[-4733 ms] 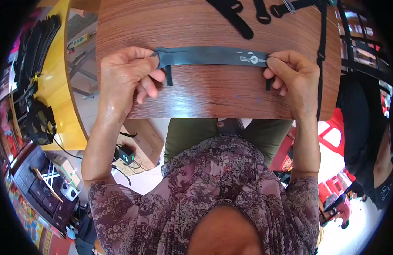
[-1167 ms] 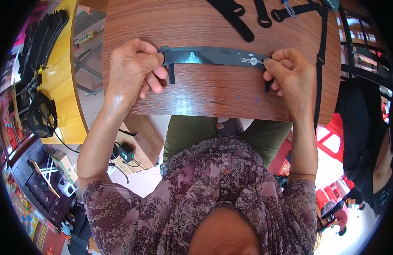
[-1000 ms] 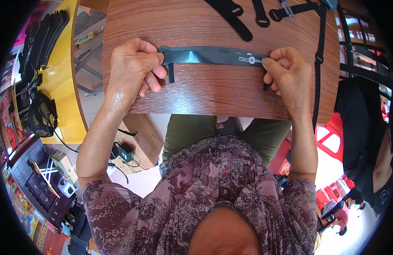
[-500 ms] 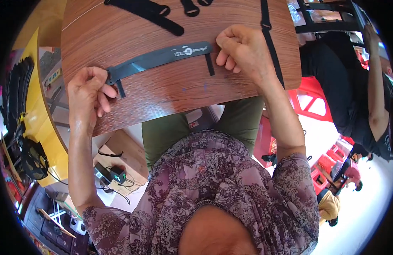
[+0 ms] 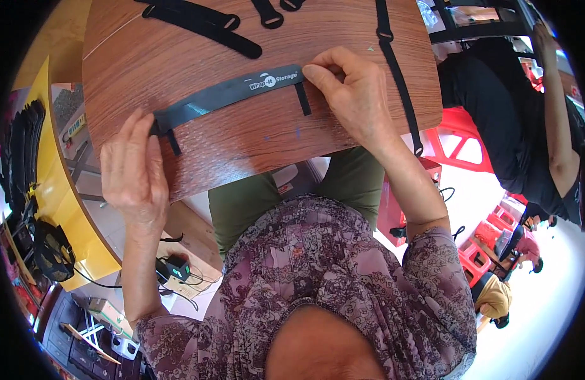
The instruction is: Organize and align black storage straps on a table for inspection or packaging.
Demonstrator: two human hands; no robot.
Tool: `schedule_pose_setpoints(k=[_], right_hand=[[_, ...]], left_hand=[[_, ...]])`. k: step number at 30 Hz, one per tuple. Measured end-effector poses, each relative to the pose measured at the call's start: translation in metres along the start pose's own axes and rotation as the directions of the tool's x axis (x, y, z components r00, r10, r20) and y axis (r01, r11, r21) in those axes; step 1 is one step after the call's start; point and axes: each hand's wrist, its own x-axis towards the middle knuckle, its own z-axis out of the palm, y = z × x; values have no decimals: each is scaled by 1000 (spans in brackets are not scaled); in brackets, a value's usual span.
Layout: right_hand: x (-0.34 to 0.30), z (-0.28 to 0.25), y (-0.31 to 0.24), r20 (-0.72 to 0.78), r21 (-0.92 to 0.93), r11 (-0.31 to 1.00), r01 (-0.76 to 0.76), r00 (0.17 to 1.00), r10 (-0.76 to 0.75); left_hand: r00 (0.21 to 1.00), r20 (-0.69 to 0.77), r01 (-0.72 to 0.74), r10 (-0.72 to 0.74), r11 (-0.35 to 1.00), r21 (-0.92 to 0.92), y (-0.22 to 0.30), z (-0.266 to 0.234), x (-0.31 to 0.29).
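Observation:
A long dark grey strap (image 5: 226, 95) with a white printed mark lies flat across the wooden table (image 5: 254, 136). My right hand (image 5: 352, 95) pinches its right end between thumb and fingers. My left hand (image 5: 133, 168) rests at the table's near edge, fingers stretched up to the strap's left end, touching it beside a short black tab. A second short black tab (image 5: 302, 99) hangs from the strap next to my right hand.
More black straps (image 5: 201, 25) lie at the far side of the table, and a long thin black strap (image 5: 397, 69) runs down its right side. A person in black (image 5: 527, 114) sits at right by red stools. A yellow table edge (image 5: 58, 196) curves at left.
The view has swung, so the table now sits tilted. My left hand has loosened from gripping the strap's left end to touching it with stretched fingers. My right hand keeps its hold.

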Motion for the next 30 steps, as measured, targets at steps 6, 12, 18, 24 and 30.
schedule_pose_setpoints(k=[6,12,18,24,30], right_hand=[[2,0,-5,96,-24,989,-148,984,149],[1,4,-5,105,-13,989,-149,983,149],[-1,6,-4,72,3,989,-147,987,147],[-3,9,0,42,-6,996,-85,995,85],[-5,13,5,25,41,997,-60,998,59]], left_hand=[[981,42,-186,191,977,-101,24,16,20],[965,30,-244,261,933,-263,40,53,46],[951,210,-129,228,907,-401,44,85,87],[861,448,-40,242,910,-413,51,98,117],[797,508,-75,326,889,-452,53,99,134]])
